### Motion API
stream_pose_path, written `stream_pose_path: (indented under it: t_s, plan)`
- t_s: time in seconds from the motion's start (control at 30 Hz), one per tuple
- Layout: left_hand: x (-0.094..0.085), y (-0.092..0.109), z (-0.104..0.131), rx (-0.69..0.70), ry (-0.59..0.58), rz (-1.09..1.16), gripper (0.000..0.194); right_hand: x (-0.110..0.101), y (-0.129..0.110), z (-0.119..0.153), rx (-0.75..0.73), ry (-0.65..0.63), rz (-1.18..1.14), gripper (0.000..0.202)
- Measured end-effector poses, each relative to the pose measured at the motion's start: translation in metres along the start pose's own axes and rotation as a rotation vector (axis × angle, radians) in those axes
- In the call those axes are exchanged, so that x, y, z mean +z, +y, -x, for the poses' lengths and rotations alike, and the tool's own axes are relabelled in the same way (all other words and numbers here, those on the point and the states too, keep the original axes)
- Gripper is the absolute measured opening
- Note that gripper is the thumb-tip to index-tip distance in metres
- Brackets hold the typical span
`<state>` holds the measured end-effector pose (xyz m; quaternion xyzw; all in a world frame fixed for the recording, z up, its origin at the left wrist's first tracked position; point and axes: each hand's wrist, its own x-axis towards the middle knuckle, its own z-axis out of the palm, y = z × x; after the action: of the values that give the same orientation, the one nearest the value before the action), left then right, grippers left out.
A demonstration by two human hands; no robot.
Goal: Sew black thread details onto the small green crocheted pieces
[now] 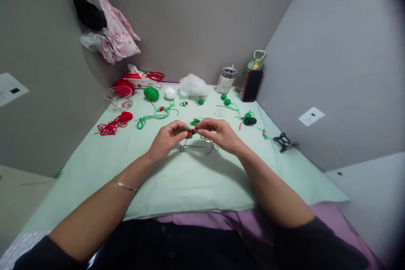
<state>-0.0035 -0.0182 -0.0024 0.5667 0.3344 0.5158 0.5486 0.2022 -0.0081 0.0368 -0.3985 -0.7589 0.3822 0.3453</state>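
Observation:
Between my two hands, above the middle of the table, is a small red and green yarn piece point(191, 132). My left hand point(168, 138) pinches its left side between thumb and fingers. On the right side, the thumb and forefinger of my right hand point(220, 134) close on the same piece. A dark thread point(198, 147) hangs from it and loops below my fingers. Just behind the piece lies a green yarn item point(194, 122). Any needle or hook in my fingers is too small to make out.
Behind my hands stand a green yarn ball point(151, 94), a white ball point(170, 93), white stuffing point(193, 86), a pen tin point(226, 80) and a phone point(252, 86). Red yarn point(114, 125) and a clear tub point(118, 99) sit left; a black clip point(284, 141) lies right.

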Motion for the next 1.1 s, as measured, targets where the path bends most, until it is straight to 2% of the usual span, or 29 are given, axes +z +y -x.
stream_pose_path:
  t_s: [0.13,0.37,0.47,0.57,0.8,0.93,1.1]
  plan:
    - [-0.002,-0.003,0.000,0.019,-0.007,-0.076,0.015,-0.001,0.004,0.000,-0.039,0.009,0.092,0.011]
    - [0.000,-0.009,0.001,-0.018,0.024,-0.095,0.015,0.007,0.011,0.002,-0.206,0.053,0.464,0.011]
    - [0.001,-0.009,0.000,-0.025,0.052,-0.134,0.015,0.010,0.012,0.001,-0.231,0.085,0.525,0.009]
    - [0.001,-0.008,0.000,-0.016,0.091,-0.154,0.013,0.010,0.010,0.002,-0.216,0.085,0.475,0.009]
    - [0.002,-0.004,-0.001,-0.038,0.108,-0.136,0.014,0.011,-0.001,0.002,-0.112,0.046,0.182,0.008]
    - [-0.002,-0.004,-0.002,-0.115,0.137,-0.040,0.017,0.007,-0.003,0.002,-0.056,0.023,0.026,0.008]
    - [-0.006,-0.005,-0.004,-0.155,0.169,0.078,0.018,0.003,-0.001,0.000,-0.019,0.082,-0.059,0.011]
